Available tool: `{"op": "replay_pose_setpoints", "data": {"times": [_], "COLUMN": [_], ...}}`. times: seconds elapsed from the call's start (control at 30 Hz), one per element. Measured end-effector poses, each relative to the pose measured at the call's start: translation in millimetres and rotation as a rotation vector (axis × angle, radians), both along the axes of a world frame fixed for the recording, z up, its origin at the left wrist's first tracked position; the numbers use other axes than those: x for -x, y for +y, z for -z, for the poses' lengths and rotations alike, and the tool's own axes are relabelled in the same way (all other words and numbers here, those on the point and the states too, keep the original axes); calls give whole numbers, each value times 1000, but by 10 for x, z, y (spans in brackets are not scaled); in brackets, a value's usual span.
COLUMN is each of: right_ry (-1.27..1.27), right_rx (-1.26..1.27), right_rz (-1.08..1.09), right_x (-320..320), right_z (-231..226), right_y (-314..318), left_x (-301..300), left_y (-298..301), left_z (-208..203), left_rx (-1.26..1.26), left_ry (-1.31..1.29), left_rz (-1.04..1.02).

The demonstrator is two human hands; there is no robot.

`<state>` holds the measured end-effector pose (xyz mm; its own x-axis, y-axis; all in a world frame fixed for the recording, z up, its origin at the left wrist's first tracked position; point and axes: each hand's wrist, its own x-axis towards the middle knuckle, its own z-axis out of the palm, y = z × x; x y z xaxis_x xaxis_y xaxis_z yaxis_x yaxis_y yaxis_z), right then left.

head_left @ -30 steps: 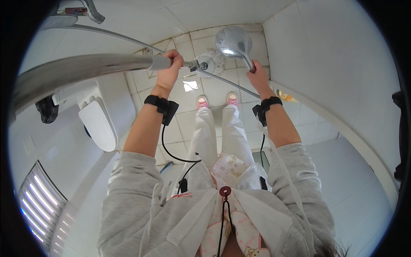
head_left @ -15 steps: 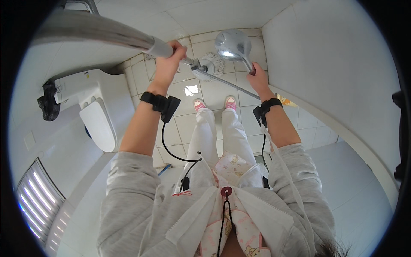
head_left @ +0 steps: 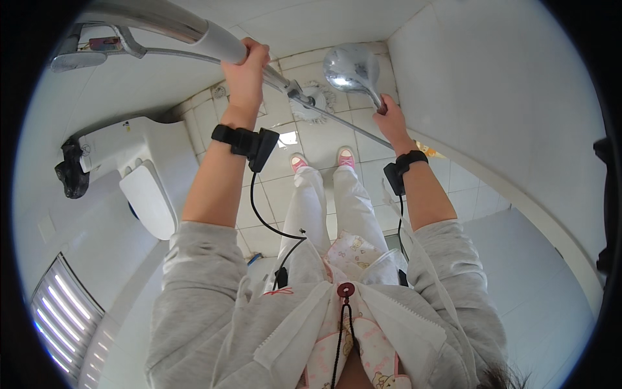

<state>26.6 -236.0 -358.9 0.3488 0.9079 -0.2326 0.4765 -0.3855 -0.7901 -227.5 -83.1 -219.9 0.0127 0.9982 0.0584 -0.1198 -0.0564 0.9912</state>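
Bathroom floor (head_left: 275,185) in pale tile w/ dark grout lines, toilet (head_left: 150,198) off to the L, plain wall (head_left: 499,91) to the R. L hand (head_left: 245,78) is wrapped round the mop pole (head_left: 223,45) at the bottom of its grey sleeve, fingers clamped. R hand (head_left: 391,123) is closed on the handle of a chrome shower head (head_left: 350,68), well apart from the pole.

Key relation: mop pole's long axis slants from upper L, near the camera, down & right past L hand to the mop head (head_left: 303,113), which sits on the tiles below, between both hands in view. L hand is the one on the pole; R hand has no contact w/ it. Shower head's handle runs away from R hand & a bit L, so its round end is beyond the fingers, above floor level (height hard to judge w/ this lens). Thin grey hose (head_left: 353,126) crosses behind the pole, then over to R wrist.

Hidden/unclear: pole's top end is cut off by the dark rim; spray face is turned away, so can't tell if water's running; hose-to-handle join is out of sight behind R hand; orange-yellow thing (head_left: 430,149) by R wrist is part-covered, can't ID.
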Motion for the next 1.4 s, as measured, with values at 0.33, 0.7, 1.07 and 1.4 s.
{"op": "replay_pose_setpoints", "data": {"times": [0.33, 0.7, 1.07, 1.4], "right_ry": [-2, 24, 62, 39], "right_rx": [61, 66, 70, 69], "right_rz": [38, 46, 53, 64], "right_x": [38, 15, 23, 37], "right_z": [-102, -1, -69, -50], "right_y": [22, 13, 26, 65], "left_x": [-183, -297, -294, -414], "left_y": [113, 240, 280, 139], "left_z": [-137, 52, 344, 436], "left_rx": [-52, -93, -95, 2], "left_ry": [-1, -38, -11, 0], "left_rz": [-65, -46, -1, 109]}}
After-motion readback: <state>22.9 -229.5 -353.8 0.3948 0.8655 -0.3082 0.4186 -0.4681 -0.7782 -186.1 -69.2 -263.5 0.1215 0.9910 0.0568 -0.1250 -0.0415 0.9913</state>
